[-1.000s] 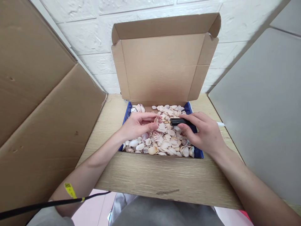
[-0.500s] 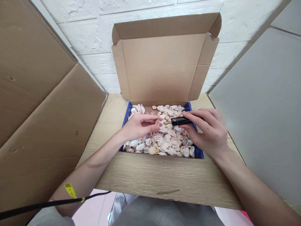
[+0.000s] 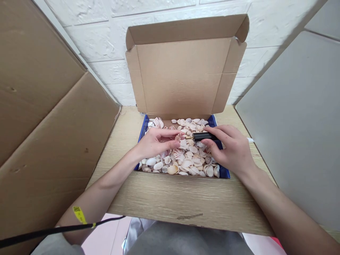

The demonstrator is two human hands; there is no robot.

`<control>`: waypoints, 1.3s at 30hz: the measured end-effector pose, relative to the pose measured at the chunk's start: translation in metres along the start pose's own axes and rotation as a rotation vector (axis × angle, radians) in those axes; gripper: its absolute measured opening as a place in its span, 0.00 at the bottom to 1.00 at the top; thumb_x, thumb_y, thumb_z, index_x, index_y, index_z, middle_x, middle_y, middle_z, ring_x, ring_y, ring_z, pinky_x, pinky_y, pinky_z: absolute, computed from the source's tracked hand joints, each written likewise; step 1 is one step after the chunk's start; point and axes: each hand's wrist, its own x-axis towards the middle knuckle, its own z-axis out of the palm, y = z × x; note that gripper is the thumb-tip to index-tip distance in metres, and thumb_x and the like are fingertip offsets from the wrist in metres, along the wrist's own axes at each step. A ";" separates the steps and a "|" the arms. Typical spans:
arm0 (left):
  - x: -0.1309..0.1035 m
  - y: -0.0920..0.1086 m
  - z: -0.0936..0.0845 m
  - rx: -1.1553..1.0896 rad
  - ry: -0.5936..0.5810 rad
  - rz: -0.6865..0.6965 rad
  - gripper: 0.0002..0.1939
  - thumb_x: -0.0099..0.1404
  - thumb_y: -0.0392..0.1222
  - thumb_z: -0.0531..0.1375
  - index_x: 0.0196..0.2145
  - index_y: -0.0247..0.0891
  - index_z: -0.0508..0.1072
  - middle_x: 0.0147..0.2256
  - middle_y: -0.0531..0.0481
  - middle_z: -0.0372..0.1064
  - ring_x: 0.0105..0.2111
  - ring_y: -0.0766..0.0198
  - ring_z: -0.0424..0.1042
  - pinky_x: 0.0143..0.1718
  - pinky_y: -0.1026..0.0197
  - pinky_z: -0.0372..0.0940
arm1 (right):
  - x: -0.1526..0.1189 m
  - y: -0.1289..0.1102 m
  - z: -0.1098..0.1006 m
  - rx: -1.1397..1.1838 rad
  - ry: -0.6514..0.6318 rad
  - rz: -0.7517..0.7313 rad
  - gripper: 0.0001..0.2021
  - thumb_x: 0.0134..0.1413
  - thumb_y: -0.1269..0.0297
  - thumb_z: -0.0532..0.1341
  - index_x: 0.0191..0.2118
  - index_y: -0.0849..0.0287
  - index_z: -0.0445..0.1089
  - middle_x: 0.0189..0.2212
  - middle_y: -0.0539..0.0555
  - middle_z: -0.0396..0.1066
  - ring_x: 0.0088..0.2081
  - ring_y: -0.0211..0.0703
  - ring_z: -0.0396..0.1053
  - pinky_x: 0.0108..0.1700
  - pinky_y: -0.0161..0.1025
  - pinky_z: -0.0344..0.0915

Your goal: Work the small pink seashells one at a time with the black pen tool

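Between the thumb and fingers of my left hand (image 3: 156, 143) is a small reddish-brown seashell (image 3: 179, 137). My right hand (image 3: 232, 147) grips a black handheld mini drill (image 3: 203, 136) with a brass-coloured chuck. The drill points left, its thin tip at or very near the shell; whether it touches I cannot tell. Both hands are over a blue-sided cardboard box (image 3: 226, 173) filled with pale shells (image 3: 188, 163). A larger striped scallop shell (image 3: 178, 153) lies just below my left fingertips.
The box's brown lid (image 3: 183, 74) stands raised against the white brick wall (image 3: 103, 42). A cardboard panel (image 3: 53, 124) is on the left, a grey-white panel (image 3: 297, 117) on the right. A black cable (image 3: 53, 230) crosses the lower left, below the wooden table (image 3: 186, 198).
My right hand has shifted slightly left, bringing the drill's tip up to the small shell. My left hand has stayed almost still with the shell in it.
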 end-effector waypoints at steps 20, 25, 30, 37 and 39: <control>0.002 0.000 0.000 -0.026 -0.016 -0.108 0.24 0.56 0.49 0.67 0.47 0.32 0.77 0.37 0.42 0.79 0.33 0.59 0.77 0.33 0.60 0.73 | 0.005 0.000 -0.006 -0.048 0.118 -0.181 0.16 0.53 0.62 0.66 0.47 0.53 0.69 0.34 0.55 0.73 0.33 0.45 0.69 0.36 0.43 0.68; 0.001 0.000 0.000 0.000 -0.039 -0.119 0.24 0.58 0.51 0.66 0.46 0.30 0.77 0.34 0.42 0.78 0.30 0.60 0.76 0.30 0.61 0.72 | 0.008 -0.006 -0.007 -0.106 0.194 -0.184 0.19 0.51 0.67 0.68 0.49 0.52 0.67 0.36 0.55 0.72 0.37 0.47 0.69 0.38 0.45 0.68; 0.001 0.001 0.000 -0.065 -0.063 -0.130 0.23 0.57 0.49 0.66 0.47 0.31 0.77 0.35 0.42 0.78 0.31 0.59 0.77 0.30 0.61 0.72 | 0.007 -0.009 -0.005 -0.121 0.192 -0.138 0.18 0.51 0.68 0.67 0.48 0.51 0.68 0.38 0.56 0.71 0.40 0.49 0.68 0.41 0.47 0.68; 0.001 0.004 0.003 -0.177 0.018 -0.094 0.19 0.57 0.41 0.68 0.45 0.32 0.77 0.42 0.42 0.77 0.38 0.60 0.77 0.38 0.62 0.73 | 0.003 -0.005 0.001 -0.084 0.106 -0.021 0.14 0.54 0.63 0.65 0.46 0.56 0.70 0.37 0.58 0.71 0.40 0.51 0.67 0.42 0.48 0.68; 0.002 0.005 0.004 -0.170 0.055 -0.072 0.18 0.56 0.41 0.68 0.44 0.32 0.77 0.44 0.41 0.77 0.40 0.59 0.77 0.40 0.62 0.73 | 0.001 -0.004 0.003 -0.059 0.054 0.018 0.13 0.54 0.60 0.65 0.45 0.57 0.70 0.35 0.57 0.72 0.39 0.50 0.67 0.40 0.47 0.68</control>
